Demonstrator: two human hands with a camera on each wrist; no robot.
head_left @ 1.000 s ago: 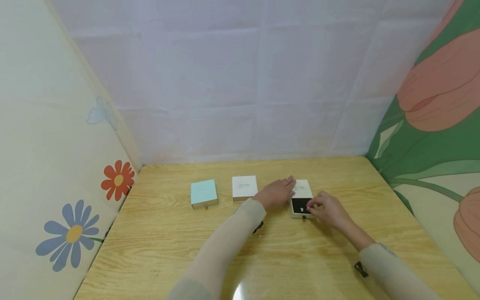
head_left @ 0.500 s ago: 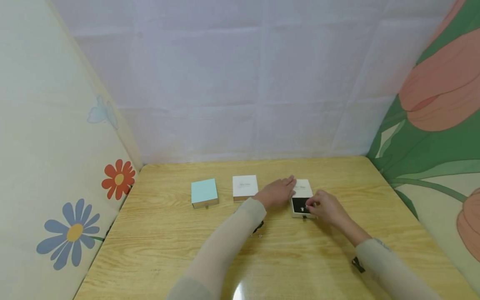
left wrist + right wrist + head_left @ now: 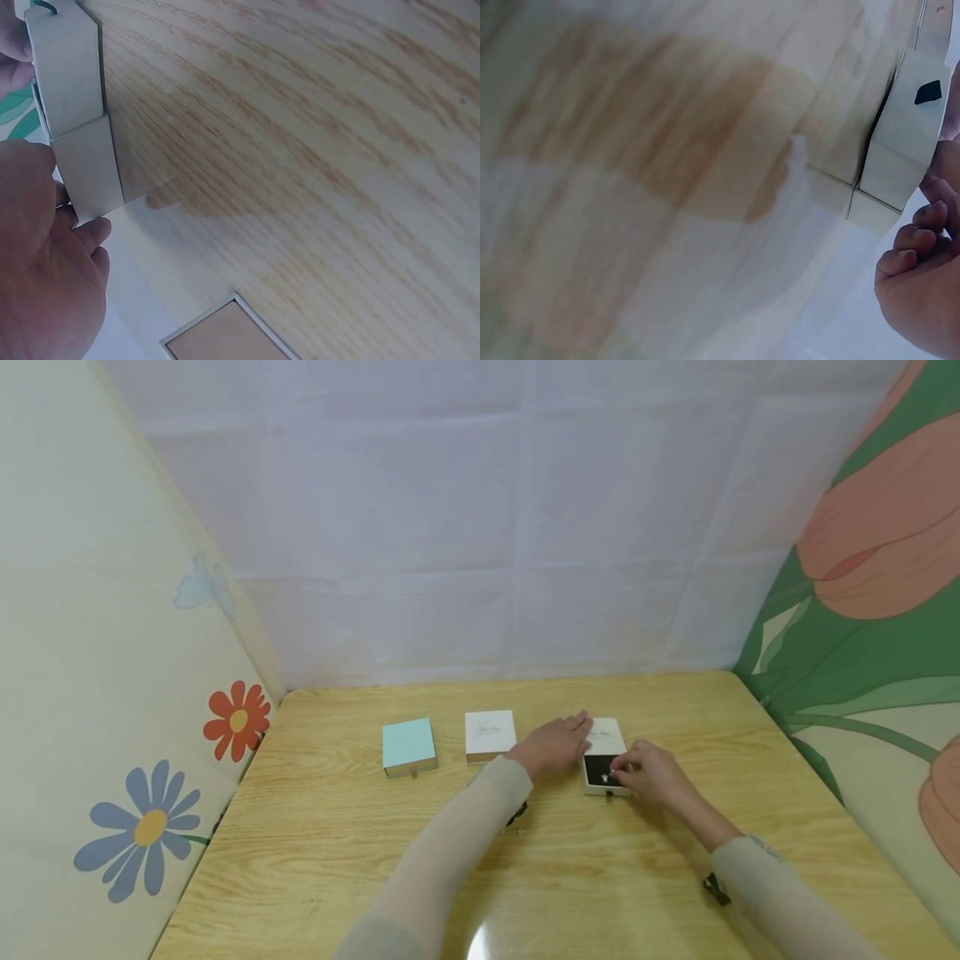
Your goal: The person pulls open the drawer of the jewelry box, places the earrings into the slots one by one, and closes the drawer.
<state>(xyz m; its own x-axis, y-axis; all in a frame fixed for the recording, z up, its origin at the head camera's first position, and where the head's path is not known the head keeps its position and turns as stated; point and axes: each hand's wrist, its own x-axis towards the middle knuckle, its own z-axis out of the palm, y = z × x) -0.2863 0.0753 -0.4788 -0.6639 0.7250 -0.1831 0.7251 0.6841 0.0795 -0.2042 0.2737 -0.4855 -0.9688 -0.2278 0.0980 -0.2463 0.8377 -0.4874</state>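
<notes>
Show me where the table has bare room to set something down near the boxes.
Bare wood lies along the back edge behind the boxes, left of the teal box, and right of the right hand. It is crowded around the open white box, between both hands; small dark items lie under the left forearm.

3 boxes sit in a row on the table [image 3: 315, 877]: the leftmost box [image 3: 408, 747], the middle box [image 3: 489, 735], and to its right the open box [image 3: 604, 758], between the left hand [image 3: 553, 745] and right hand [image 3: 652, 775].
</notes>
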